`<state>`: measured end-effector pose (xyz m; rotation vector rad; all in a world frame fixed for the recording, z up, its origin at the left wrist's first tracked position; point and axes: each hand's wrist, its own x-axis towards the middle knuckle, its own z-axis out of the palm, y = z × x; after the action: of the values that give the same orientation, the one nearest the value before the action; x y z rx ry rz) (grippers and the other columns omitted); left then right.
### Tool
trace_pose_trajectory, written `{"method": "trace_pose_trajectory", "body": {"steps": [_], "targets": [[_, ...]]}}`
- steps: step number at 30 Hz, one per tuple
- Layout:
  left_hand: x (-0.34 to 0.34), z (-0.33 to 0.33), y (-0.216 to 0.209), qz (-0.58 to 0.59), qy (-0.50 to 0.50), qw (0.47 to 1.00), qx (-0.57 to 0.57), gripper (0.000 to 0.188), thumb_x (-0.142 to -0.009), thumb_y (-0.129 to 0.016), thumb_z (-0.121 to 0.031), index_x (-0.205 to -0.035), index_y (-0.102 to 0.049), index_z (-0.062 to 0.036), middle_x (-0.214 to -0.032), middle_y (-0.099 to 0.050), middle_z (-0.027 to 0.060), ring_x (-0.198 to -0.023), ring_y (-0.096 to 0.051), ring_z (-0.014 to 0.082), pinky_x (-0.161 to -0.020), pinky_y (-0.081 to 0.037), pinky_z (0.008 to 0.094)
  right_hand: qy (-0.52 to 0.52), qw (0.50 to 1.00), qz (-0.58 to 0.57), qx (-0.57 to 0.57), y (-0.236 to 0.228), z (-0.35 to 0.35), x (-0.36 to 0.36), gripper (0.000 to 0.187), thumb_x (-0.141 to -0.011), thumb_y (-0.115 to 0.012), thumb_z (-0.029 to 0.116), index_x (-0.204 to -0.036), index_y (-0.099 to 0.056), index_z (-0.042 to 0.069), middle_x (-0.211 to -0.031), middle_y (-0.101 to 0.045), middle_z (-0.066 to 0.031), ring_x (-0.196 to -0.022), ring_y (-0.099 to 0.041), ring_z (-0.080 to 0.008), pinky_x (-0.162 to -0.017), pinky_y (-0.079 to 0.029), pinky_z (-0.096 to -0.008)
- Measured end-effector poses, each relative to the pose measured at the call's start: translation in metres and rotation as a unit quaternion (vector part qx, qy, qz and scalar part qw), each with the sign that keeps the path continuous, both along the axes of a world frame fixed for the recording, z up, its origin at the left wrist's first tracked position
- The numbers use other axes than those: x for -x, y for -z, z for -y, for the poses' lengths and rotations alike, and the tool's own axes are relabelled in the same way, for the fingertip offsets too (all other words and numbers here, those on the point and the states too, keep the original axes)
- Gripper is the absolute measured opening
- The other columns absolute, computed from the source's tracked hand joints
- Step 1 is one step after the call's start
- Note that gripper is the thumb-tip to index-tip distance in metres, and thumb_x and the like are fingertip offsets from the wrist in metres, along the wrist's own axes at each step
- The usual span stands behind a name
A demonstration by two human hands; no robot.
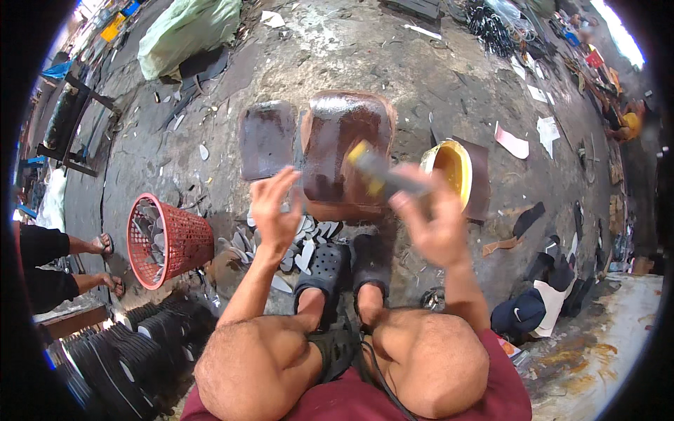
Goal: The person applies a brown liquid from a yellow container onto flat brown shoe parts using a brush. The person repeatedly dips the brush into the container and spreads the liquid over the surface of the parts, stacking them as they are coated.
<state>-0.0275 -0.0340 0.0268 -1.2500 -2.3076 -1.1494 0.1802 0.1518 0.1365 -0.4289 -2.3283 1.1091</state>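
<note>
My right hand (439,224) grips a brush (382,172), smeared by motion, with a yellow tip over a glossy dark-brown board (344,116). A smaller dark slab (268,140) lies flat at the board's left. My left hand (275,210) hovers near the slab's lower edge, fingers apart and nothing seen in them. To the right of the board, a tilted round tub (466,165) has a yellow-coated rim and amber liquid inside. Many flat grey cut-out pieces (305,256) lie heaped between my left forearm and my dark clogs (328,266).
On the left stands a red plastic basket (188,242) with grey pieces inside; a person's legs (70,259) are beyond it. Stacked black sole-like pieces (140,351) fill the lower left. A dark cap (518,313) lies at right. Scraps litter the floor (232,133).
</note>
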Motion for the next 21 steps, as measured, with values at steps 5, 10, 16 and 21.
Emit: {"method": "trace_pose_trajectory", "body": {"steps": [5,10,16,21], "targets": [[-0.01,-0.073,-0.019,-0.183,0.289,0.919,0.198,0.056,-0.069,-0.08,-0.026,-0.121,-0.068,-0.0099,-0.111,-0.069,0.0034,-0.104,-0.059,0.0284,-0.088,-0.049,0.0407,0.25,0.952,-0.149,0.093,-0.035,-0.06,-0.008,0.038,-0.096,-0.071,0.008,-0.129,-0.059,-0.004,-0.113,-0.069,-0.0088,-0.102,-0.063,-0.0154,-0.091,-0.05,-0.0292],[0.04,-0.114,-0.055,0.01,0.394,0.869,0.299,0.034,-0.075,-0.076,-0.034,-0.1,-0.072,-0.0108,-0.095,-0.073,0.0088,-0.103,-0.061,0.0309,-0.088,-0.05,0.0434,0.241,0.938,-0.185,0.169,0.008,-0.064,-0.008,0.036,-0.095,-0.069,0.003,-0.129,-0.06,-0.004,-0.114,-0.068,-0.0084,-0.102,-0.064,-0.0149,-0.09,-0.051,-0.0294],[0.12,-0.127,-0.118,0.186,0.163,0.956,0.158,0.022,-0.092,-0.071,-0.023,-0.106,-0.076,-0.0067,-0.102,-0.074,0.017,-0.098,-0.065,0.0288,-0.091,-0.051,0.0399,0.289,0.928,-0.183,0.151,0.017,-0.066,-0.013,0.023,-0.094,-0.071,0.004,-0.115,-0.063,-0.001,-0.107,-0.068,-0.0053,-0.096,-0.062,-0.0129,-0.087,-0.05,-0.0282],[0.171,-0.126,-0.161,-0.16,-0.026,0.982,-0.092,0.017,-0.093,-0.072,-0.019,-0.106,-0.077,-0.0091,-0.104,-0.075,0.0074,-0.104,-0.062,0.0279,-0.094,-0.049,0.0379,0.3,0.918,-0.21,0.15,0.021,-0.073,-0.011,0.016,-0.093,-0.072,0.006,-0.106,-0.065,0.0,-0.103,-0.068,-0.0044,-0.091,-0.061,-0.0119,-0.083,-0.049,-0.0274]]}}
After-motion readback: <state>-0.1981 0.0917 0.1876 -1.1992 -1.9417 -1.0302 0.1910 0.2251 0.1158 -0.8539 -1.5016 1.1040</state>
